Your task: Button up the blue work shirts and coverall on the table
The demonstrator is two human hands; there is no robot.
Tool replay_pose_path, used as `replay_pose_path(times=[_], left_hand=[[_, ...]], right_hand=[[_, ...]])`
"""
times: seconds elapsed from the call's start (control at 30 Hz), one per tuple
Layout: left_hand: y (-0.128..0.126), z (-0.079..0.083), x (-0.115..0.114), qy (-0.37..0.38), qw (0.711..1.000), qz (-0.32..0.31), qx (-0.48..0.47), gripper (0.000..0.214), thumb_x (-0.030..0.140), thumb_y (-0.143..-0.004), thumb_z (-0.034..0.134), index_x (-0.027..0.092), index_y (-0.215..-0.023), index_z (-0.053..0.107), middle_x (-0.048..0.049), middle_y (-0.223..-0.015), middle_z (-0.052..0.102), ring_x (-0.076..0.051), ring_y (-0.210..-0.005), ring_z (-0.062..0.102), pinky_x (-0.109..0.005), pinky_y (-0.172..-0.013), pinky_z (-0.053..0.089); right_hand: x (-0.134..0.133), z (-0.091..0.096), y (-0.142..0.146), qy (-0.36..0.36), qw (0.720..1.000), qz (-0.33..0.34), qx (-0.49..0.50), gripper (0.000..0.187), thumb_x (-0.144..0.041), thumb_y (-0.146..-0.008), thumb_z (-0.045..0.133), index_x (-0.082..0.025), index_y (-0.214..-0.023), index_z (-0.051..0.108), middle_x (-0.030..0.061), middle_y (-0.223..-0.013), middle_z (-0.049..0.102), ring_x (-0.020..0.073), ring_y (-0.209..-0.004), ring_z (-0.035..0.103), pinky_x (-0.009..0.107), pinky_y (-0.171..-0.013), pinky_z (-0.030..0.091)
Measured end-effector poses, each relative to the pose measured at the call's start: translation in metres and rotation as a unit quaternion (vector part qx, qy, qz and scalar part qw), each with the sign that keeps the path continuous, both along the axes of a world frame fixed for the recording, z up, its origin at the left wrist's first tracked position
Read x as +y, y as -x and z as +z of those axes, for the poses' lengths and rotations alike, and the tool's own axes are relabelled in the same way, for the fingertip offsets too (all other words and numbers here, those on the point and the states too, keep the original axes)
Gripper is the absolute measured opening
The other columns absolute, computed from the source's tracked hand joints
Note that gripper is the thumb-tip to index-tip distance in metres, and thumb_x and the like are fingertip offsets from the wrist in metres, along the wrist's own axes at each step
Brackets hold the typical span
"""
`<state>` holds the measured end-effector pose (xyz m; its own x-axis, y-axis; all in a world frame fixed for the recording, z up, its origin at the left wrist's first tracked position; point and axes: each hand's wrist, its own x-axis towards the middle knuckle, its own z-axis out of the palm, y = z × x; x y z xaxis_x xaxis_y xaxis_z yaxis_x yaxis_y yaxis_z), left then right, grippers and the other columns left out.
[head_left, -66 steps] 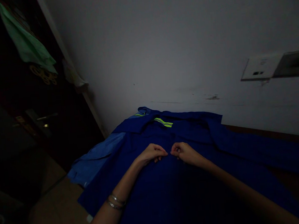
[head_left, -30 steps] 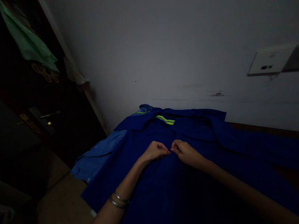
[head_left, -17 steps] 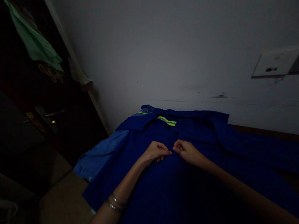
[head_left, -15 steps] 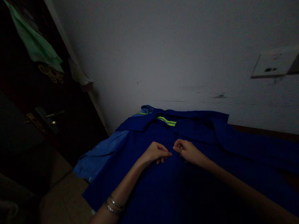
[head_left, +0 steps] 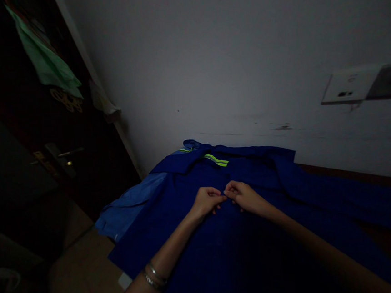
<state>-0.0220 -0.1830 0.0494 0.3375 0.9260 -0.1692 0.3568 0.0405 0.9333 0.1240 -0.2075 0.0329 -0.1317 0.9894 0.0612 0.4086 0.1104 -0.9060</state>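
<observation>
A dark blue work jacket (head_left: 205,259) lies spread out with its front up, and a yellow-green reflective strip (head_left: 216,160) shows near its collar. At the middle of the jacket's front, my left hand (head_left: 206,201) is closed in a pinch on the fabric edge. My right hand (head_left: 243,194) pinches the same place from the other side, its fingertips almost touching the left ones. Whether a button lies between the fingers is too dark and small to tell. Beneath the jacket's left side, a lighter blue garment (head_left: 131,200) sticks out.
Behind the jacket rises a pale wall (head_left: 188,65) with a socket plate (head_left: 346,87) at right. A dark door with a metal handle (head_left: 69,153) stands at left, a green cloth (head_left: 46,59) hanging on it. Tiled floor (head_left: 76,275) shows at lower left.
My two hands have come closer together, their fingertips now nearly meeting. The left hand has shifted slightly right. The view has moved a little.
</observation>
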Motion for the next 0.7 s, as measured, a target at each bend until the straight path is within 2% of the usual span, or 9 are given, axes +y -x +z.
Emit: replay_pose_path(times=[0.07,0.13,0.23,0.3,0.47,0.7], left_hand=[[0.001,-0.005,0.001,0.0,1.0,0.003,-0.005,0.022,0.019,-0.057,0.069,0.01,-0.071,0.054,0.006,-0.047,0.048,-0.004,-0.037,0.043,-0.013,-0.031,0.03],[0.003,-0.009,0.004,-0.002,1.0,0.0,-0.007,0.024,0.018,-0.056,0.069,0.009,-0.072,0.055,0.0062,-0.048,0.048,-0.003,-0.036,0.042,-0.013,-0.031,0.029],[0.005,-0.014,0.007,-0.01,1.0,-0.016,-0.015,0.025,0.019,-0.055,0.069,0.009,-0.073,0.055,0.0057,-0.051,0.049,-0.003,-0.036,0.04,-0.014,-0.031,0.029],[0.007,-0.014,0.008,-0.014,0.999,-0.036,-0.021,0.025,0.021,-0.055,0.069,0.009,-0.072,0.056,0.0055,-0.051,0.049,-0.002,-0.035,0.039,-0.014,-0.031,0.029],[0.009,-0.013,0.009,-0.01,0.999,-0.05,-0.014,0.026,0.022,-0.054,0.069,0.008,-0.072,0.056,0.0062,-0.048,0.048,-0.002,-0.034,0.038,-0.015,-0.032,0.029],[0.011,-0.011,0.008,0.002,0.999,-0.025,-0.041,0.03,0.023,-0.053,0.071,0.009,-0.075,0.055,0.0077,-0.049,0.047,-0.001,-0.031,0.034,-0.015,-0.032,0.025]], right_hand=[[-0.001,0.002,-0.003,-0.009,0.999,0.023,-0.025,0.015,-0.029,-0.076,0.044,-0.016,-0.08,0.052,-0.0025,-0.059,0.049,0.0067,-0.043,0.045,0.016,-0.036,0.035],[-0.002,0.004,-0.006,-0.048,0.996,0.031,-0.07,0.015,-0.028,-0.076,0.047,-0.016,-0.079,0.054,-0.0013,-0.061,0.052,0.0072,-0.046,0.046,0.018,-0.042,0.037],[-0.001,0.003,-0.009,-0.127,0.983,0.032,-0.13,0.013,-0.026,-0.075,0.05,-0.015,-0.076,0.056,0.0023,-0.07,0.056,0.0103,-0.059,0.05,0.022,-0.055,0.039],[0.0,0.001,-0.011,-0.153,0.976,0.042,-0.147,0.013,-0.026,-0.076,0.049,-0.016,-0.076,0.056,0.0033,-0.076,0.056,0.0119,-0.066,0.051,0.023,-0.06,0.039],[0.003,-0.006,-0.014,-0.175,0.971,0.059,-0.15,0.012,-0.026,-0.078,0.048,-0.016,-0.077,0.054,0.0031,-0.077,0.055,0.0124,-0.069,0.05,0.024,-0.062,0.037],[0.0,-0.005,-0.009,-0.169,0.975,0.01,-0.146,0.009,-0.023,-0.078,0.047,-0.017,-0.074,0.053,0.0027,-0.074,0.054,0.0126,-0.067,0.049,0.024,-0.06,0.034]])
